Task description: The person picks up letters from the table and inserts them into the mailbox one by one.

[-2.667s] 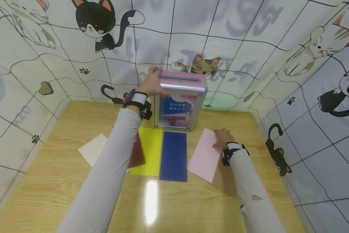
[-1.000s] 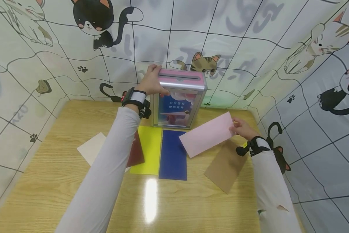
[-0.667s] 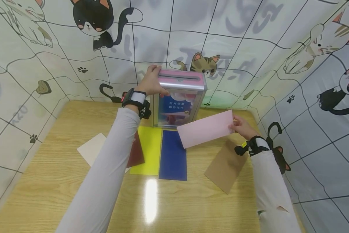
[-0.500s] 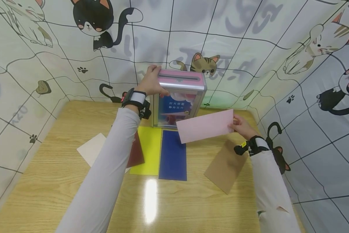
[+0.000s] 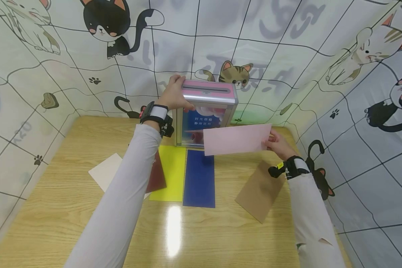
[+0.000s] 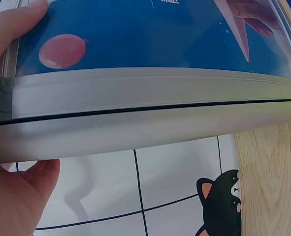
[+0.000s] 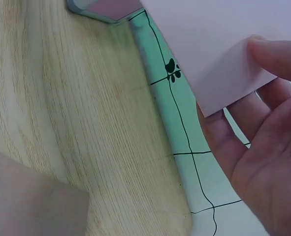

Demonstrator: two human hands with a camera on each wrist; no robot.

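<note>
At the centre right of the head view, the right hand pinches the right end of a pink envelope, held level in the air in front of the lower face of the ballot box, while at upper centre the left hand is curled over the box's top left corner, thumb on the front pane in the left wrist view. The slot lies in the pink lid (a narrow dark line running left to right), so by my judgement the envelope should rise above the lid with its long edge kept parallel to that line, then go in edge first; gripped by one end only, the far end may droop and catch the lid's rim, so a slow, level approach would serve best, with the left hand keeping the box steady. Above the lid there is open air up to the cat-print backdrop just behind. Lower in the frame, on the bench, a blue envelope and a yellow envelope lie side by side before the box, a brown envelope to the lower right, a dark red envelope and a white envelope partly under the left sleeve.
</note>
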